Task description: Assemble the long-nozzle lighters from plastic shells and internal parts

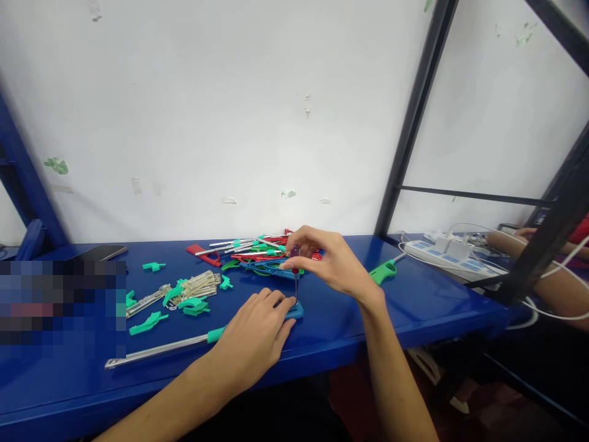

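My right hand (334,261) pinches the dark reddish handle of a small screwdriver (296,283). The screwdriver stands upright, its tip down at the end of a blue handle. That blue handle belongs to a long-nosed lighter (165,348) lying on the bench, its silver tube pointing left from a green collar. My left hand (260,322) is laid over the lighter's handle and grips it, hiding much of it. Whether the screwdriver tip sits in a screw is too small to tell. To the left are loose green plastic pieces (148,323) and clear inner parts (202,285).
Behind my hands lies a heap of red, green and blue lighters (257,250) on the blue bench (331,325). A green lighter (384,271) rests at the right. A phone (99,253) is at the back left. Past a black post, a white power strip (442,255) trails cables near another person's arm (564,282).
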The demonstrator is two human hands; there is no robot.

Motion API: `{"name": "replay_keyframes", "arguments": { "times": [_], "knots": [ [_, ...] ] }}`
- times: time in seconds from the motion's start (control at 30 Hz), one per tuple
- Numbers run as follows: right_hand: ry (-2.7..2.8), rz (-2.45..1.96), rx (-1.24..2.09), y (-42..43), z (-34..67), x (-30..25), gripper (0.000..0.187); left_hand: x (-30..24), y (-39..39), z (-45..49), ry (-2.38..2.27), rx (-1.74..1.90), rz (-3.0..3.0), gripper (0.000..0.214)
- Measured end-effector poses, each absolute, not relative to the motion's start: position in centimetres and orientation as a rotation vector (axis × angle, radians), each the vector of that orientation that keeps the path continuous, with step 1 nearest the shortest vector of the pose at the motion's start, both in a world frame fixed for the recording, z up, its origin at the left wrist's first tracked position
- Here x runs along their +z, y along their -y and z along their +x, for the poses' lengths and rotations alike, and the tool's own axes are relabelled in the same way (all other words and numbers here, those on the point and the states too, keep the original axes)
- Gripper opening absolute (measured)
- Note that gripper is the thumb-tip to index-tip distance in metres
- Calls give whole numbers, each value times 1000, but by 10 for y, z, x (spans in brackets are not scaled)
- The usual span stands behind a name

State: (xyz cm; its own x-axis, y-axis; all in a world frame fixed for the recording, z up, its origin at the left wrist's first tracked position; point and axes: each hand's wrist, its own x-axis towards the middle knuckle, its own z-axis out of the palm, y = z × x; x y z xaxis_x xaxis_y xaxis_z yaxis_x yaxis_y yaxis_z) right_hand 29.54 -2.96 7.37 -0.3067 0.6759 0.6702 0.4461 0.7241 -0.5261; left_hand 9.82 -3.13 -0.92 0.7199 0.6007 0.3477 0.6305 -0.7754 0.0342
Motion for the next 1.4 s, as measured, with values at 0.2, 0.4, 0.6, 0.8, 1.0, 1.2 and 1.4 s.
{"name": "replay_keyframes", "arguments": {
  "times": [0.2, 0.4, 0.6, 0.8, 1.0, 1.2, 1.4],
  "knots": [
    [2044, -805, 369, 35, 301, 78, 21, -8, 33, 99, 1043, -502, -2839, 33],
    [1930, -797, 459, 37, 301, 79, 17, -8, 32, 99, 1040, -505, -2831, 34],
    [1933, -804, 439, 38, 303, 79, 14, -8, 32, 99, 1031, -518, -2837, 34],
    [1928, -805, 482, 34, 310, 76, 17, -6, 33, 99, 1042, -504, -2841, 34],
    [1900, -849, 438, 32, 309, 76, 22, -8, 33, 99, 1038, -515, -2829, 33],
    [1888, -766, 527, 33, 309, 76, 10, -9, 32, 98, 1025, -538, -2823, 34],
    [1829, -743, 533, 33, 307, 76, 11, -10, 32, 98, 1031, -525, -2832, 34]
  ]
}}
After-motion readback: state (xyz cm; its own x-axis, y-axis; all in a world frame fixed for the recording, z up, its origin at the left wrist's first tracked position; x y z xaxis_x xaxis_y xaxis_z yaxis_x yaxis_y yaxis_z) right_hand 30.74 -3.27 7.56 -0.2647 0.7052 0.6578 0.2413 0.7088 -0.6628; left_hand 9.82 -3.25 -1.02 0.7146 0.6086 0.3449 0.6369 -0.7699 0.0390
